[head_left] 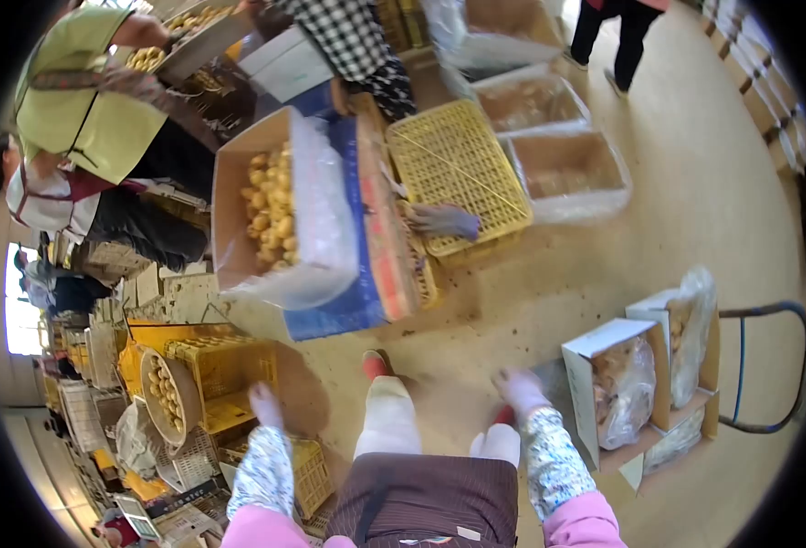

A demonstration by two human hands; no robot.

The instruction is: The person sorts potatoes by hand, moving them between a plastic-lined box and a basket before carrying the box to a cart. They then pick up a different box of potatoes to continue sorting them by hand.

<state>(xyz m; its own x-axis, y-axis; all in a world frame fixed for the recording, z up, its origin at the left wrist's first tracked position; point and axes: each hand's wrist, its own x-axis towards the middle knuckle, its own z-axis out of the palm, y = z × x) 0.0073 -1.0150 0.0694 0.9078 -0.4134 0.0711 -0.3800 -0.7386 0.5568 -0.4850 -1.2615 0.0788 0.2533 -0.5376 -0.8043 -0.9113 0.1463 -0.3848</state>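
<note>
My left hand (266, 405), below a white-and-blue patterned sleeve, hangs beside a yellow plastic crate (239, 374). It looks slightly blurred, its fingers stretched forward with nothing in them. On the other side my right hand (519, 391) is held out over the floor, fingers loosely apart and likewise holding nothing. A cardboard box (582, 393) with a plastic liner stands just right of it. Ahead, a large lined carton (230, 205) of round yellow-brown produce (271, 205) rests on a blue surface (353, 315). A greyish glove (444, 221) overlaps the upturned yellow crate (462, 164).
Several people stand around, one in a light green top (88, 119) at the upper left, another in dark trousers (617, 41) at the top. Lined cartons (567, 173) line the upper middle. A round basket of produce (167, 397) is left; a cart handle (800, 365) is right.
</note>
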